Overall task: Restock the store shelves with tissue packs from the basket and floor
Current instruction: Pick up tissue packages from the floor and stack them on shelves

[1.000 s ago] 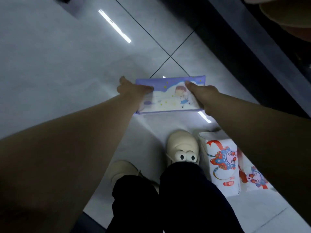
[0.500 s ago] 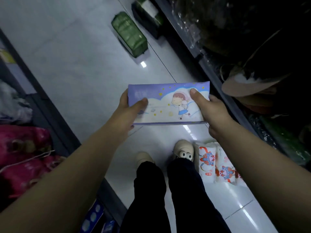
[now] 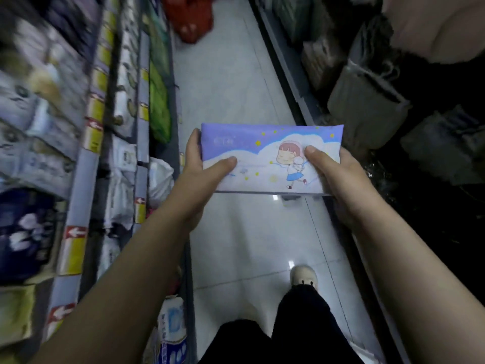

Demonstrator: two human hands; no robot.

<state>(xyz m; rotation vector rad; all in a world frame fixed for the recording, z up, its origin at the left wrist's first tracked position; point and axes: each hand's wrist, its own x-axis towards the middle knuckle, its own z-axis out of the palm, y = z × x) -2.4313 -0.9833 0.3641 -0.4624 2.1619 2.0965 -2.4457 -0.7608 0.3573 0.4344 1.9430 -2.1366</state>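
Note:
I hold a flat tissue pack (image 3: 265, 156), purple and white with a cartoon girl on clouds, level in front of me above the aisle floor. My left hand (image 3: 202, 177) grips its left end, thumb on top and fingers underneath. At the other end my right hand (image 3: 338, 177) grips it the same way, thumb pressed beside the girl. The store shelves (image 3: 78, 153) with yellow price strips rise on my left, packed with blurred tissue and paper goods.
A dark shelf unit (image 3: 367, 101) with grey packs lines the right side. The pale tiled aisle (image 3: 236, 74) runs ahead between both units to a red bag (image 3: 191, 19) on the floor. My shoe (image 3: 303, 275) and dark trousers show below.
I have stood up and lifted the pack from near the floor to chest height. The view swung up the aisle; the red-and-white packs by my feet have dropped out of sight.

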